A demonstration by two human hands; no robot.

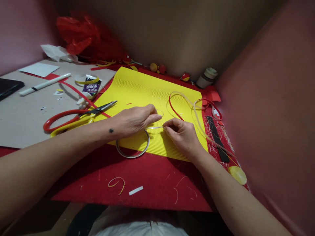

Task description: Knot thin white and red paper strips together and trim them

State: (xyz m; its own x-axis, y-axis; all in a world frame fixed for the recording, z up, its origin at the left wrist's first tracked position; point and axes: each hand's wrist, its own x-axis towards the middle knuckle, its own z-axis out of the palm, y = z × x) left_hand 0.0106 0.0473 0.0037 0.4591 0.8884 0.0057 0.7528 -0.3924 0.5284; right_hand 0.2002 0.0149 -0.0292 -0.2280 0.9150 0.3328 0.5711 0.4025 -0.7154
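Note:
A yellow corrugated sheet (pixel 140 85) lies under both hands. My left hand (pixel 134 121) is closed, its fingers curled over the top of a thin ring-shaped roll of narrow tape (pixel 133 156); the gripped part is hidden. A narrow whitish strip of tape (pixel 155 127) runs taut from beneath that hand. Its other end is pinched between the thumb and finger of my right hand (pixel 182 134). Left of my left hand, scissors (pixel 86 114) with red and yellow handles rest partly on the sheet, blades apart. Looped red and pale strips (pixel 194 105) lie beyond my right hand.
A grey board (pixel 14 124) at left carries a white pen (pixel 45 84), a glue tube (pixel 91 86) and a dark device (pixel 8 88). Red plastic (pixel 78 32) and a jar (pixel 207 77) stand behind. On the red cloth (pixel 152 183) lies a white paper slip (pixel 136 190).

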